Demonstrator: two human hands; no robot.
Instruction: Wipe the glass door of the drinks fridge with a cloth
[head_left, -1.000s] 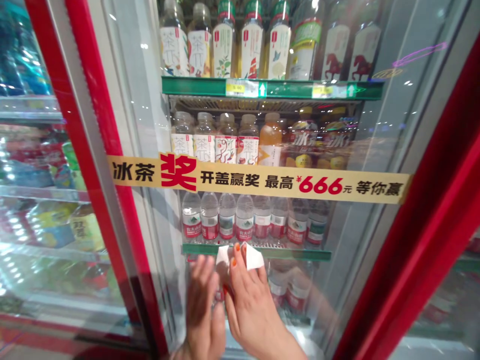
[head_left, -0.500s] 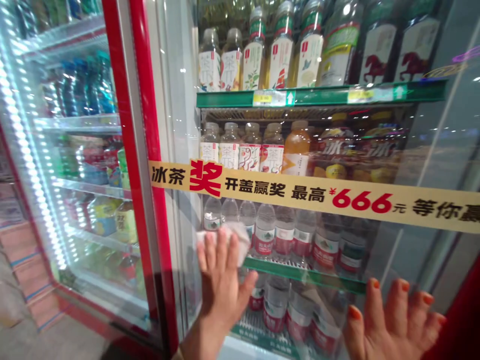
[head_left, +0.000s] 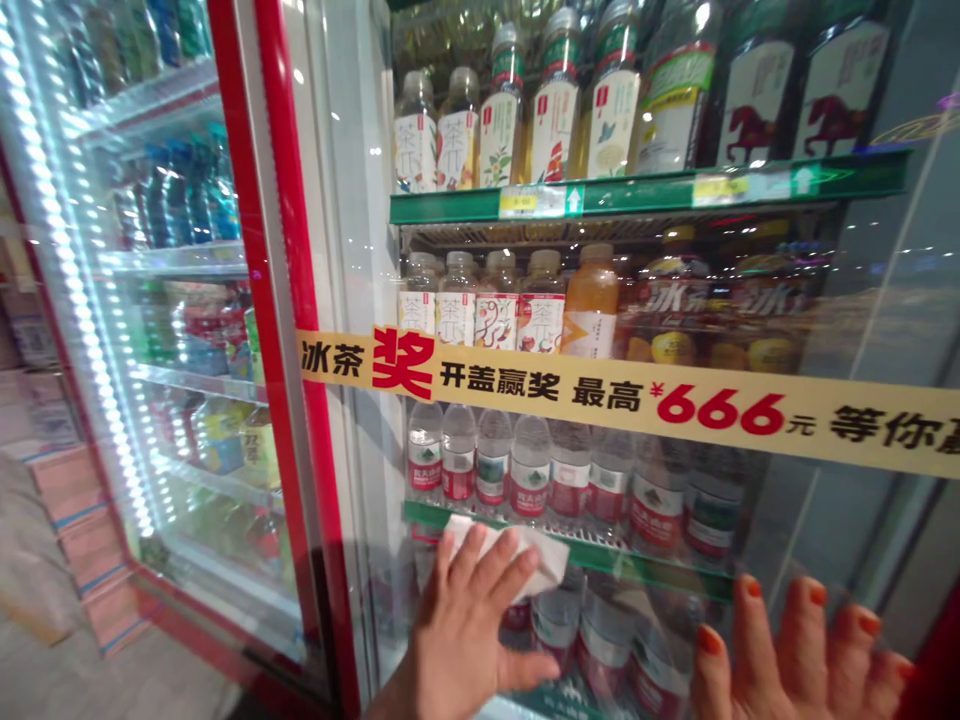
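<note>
My left hand lies with fingers spread over a folded white tissue, holding it against the glass door of a drink cooler. The tissue sticks out past the fingertips, in front of the lower green shelf edge. To the right, my right hand is open, with orange-painted nails and fingers apart. It is up at the glass, its lower part cut off by the frame. Behind the glass, near the left hand, stand water bottles with red and white labels.
A yellow strip with black and red lettering crosses the door. Tea bottles fill the shelves above. To the left, past a red door frame, is another lit cooler. Pink boxes are stacked at the far left.
My left hand and the tissue have slid down and to the right on the glass, from the water bottles to the shelf edge below. My right hand is nearly still; the view shifted slightly.
</note>
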